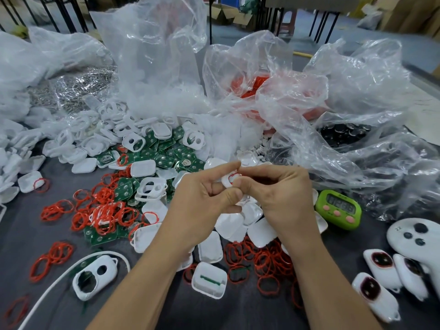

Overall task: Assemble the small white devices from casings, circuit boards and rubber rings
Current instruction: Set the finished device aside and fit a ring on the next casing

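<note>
The left hand (202, 201) and the right hand (283, 194) meet over the middle of the table, fingertips of both pinching one small white casing (225, 182) with a red ring (232, 175) on it. Nearest, between the forearms, an open tray-like shell (209, 279) holds a green strip, and a front cover with two holes (95, 277) lies to the left beside a white cable (59, 277). Loose red rings (264, 260) spread under the right wrist. Three finished devices (381, 265) lie at the near right, and a green timer (339, 208) is just beyond them. Farther out, green circuit boards (164, 160) mix with white shells. Behind stand open plastic bags: one with metal clips (78, 84), a tall clear bag (152, 67) spilling white parts, one with red parts (257, 86), one with black parts (342, 132). Bare grey tabletop (21, 236) shows at the near left and between the arms; the far right edge (421, 78) shows past the bags.
</note>
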### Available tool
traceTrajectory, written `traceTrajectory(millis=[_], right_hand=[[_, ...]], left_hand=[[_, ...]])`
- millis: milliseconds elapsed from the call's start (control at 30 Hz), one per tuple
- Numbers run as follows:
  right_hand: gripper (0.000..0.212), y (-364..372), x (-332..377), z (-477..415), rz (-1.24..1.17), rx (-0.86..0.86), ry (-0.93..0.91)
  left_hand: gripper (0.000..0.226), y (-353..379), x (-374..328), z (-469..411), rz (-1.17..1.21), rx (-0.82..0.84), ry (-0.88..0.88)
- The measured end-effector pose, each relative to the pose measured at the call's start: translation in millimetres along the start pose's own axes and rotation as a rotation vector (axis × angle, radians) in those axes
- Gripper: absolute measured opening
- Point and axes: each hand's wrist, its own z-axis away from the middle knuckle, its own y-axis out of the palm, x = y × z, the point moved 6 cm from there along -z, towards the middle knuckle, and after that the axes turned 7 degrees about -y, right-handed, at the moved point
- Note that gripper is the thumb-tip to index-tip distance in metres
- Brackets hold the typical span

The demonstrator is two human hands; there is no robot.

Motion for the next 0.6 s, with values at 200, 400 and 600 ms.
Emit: traceTrajectory(millis=[200, 400, 600], right_hand=[[0.019, 1, 7, 3, 0.167, -0.027, -0.098], [0.017, 0, 15, 5, 0.388, -0.013, -0.156], [0.013, -3, 9, 4, 0.317, 0.013, -0.076]], left_hand=[[0.041, -6, 2, -2, 0.014, 0.036, -0.066], [0.041, -11, 8, -3, 0.112, 0.030, -0.141], [0.047, -16, 6, -3, 0.042, -0.026, -0.111]])
